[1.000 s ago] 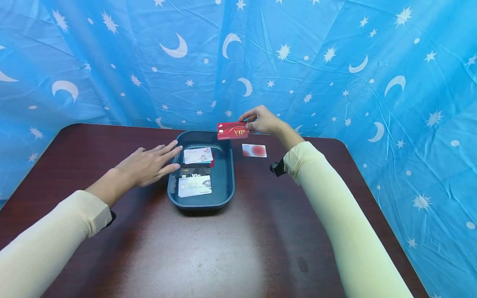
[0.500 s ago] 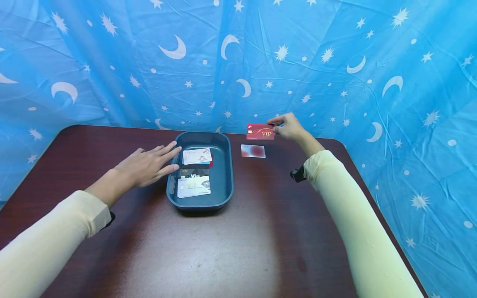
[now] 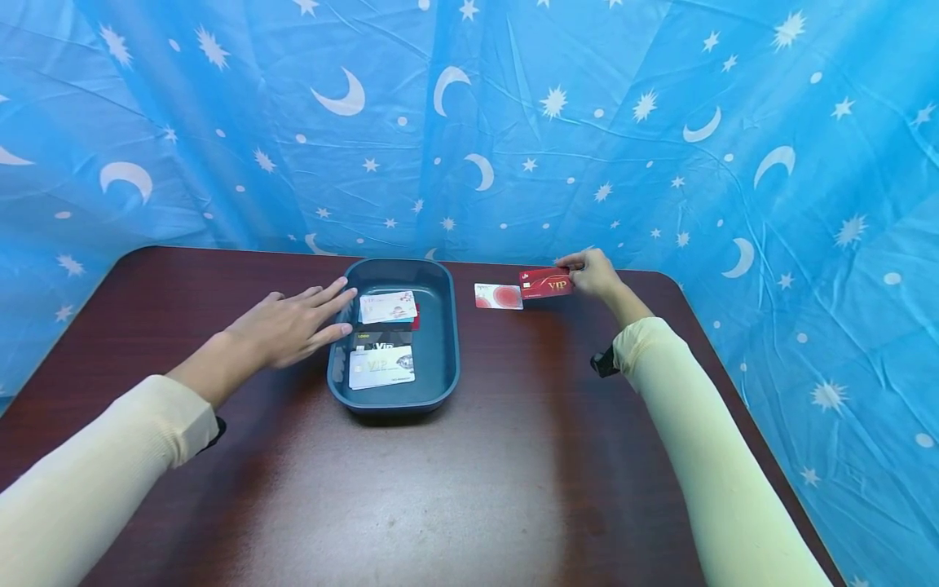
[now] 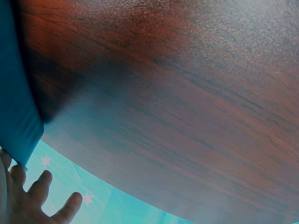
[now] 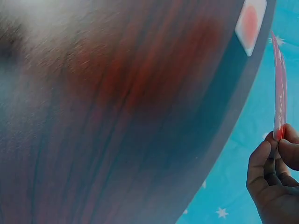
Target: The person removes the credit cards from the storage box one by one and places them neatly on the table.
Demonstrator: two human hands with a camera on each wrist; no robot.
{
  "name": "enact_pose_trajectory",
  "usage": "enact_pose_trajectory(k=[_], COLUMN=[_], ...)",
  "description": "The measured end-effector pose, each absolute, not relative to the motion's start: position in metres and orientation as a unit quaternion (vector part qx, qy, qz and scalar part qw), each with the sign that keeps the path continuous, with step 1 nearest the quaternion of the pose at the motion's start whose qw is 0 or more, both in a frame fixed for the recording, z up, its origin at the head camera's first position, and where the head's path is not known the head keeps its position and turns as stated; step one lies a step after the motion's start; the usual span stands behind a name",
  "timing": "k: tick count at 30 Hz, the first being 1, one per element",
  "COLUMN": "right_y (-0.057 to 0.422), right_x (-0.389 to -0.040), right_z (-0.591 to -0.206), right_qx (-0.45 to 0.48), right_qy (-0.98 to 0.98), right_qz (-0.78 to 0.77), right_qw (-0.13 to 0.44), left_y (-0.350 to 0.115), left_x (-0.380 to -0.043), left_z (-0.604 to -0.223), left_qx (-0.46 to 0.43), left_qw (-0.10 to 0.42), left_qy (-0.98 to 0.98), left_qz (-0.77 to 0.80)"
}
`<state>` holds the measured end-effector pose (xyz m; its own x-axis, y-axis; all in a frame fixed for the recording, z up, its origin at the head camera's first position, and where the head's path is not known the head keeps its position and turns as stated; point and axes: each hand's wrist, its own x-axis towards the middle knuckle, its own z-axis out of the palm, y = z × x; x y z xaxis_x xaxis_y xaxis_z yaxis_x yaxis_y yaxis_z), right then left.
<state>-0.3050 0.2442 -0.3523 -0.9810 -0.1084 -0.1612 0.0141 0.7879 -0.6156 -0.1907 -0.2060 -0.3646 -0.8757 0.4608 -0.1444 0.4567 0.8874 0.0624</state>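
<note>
My right hand (image 3: 597,275) pinches a red VIP card (image 3: 546,283) by its right end, just right of a white card with a red circle (image 3: 499,297) that lies on the table. In the right wrist view the red card (image 5: 280,93) shows nearly edge-on between thumb and fingers. My left hand (image 3: 282,328) has its fingers spread, with the fingertips at the left rim of a dark blue tray (image 3: 438,359). Inside the tray lie a floral white VIP card (image 3: 389,307), a black card (image 3: 381,338) and a silver VIP card (image 3: 381,368), overlapping others.
The dark reddish-brown table (image 3: 469,489) has rounded back corners. A blue curtain with moons and stars (image 3: 513,122) hangs right behind its back edge and along the right side.
My right hand has carried the red card from over the tray's back right corner rightward, then lower, to beside the white card. My left hand has stayed at the rim.
</note>
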Motion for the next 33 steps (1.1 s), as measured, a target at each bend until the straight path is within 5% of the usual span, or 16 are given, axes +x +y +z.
enact_pose_trajectory(k=[33], right_y=[0.25], right_x=[-0.302], right_z=[-0.392], right_qx=[0.03], right_qy=[0.949], right_qz=[-0.301], right_qw=[0.089], left_y=[-0.207], left_x=[-0.189], left_z=[-0.365], left_qx=[0.233], left_qw=[0.081], left_qy=[0.969], left_qz=[0.022])
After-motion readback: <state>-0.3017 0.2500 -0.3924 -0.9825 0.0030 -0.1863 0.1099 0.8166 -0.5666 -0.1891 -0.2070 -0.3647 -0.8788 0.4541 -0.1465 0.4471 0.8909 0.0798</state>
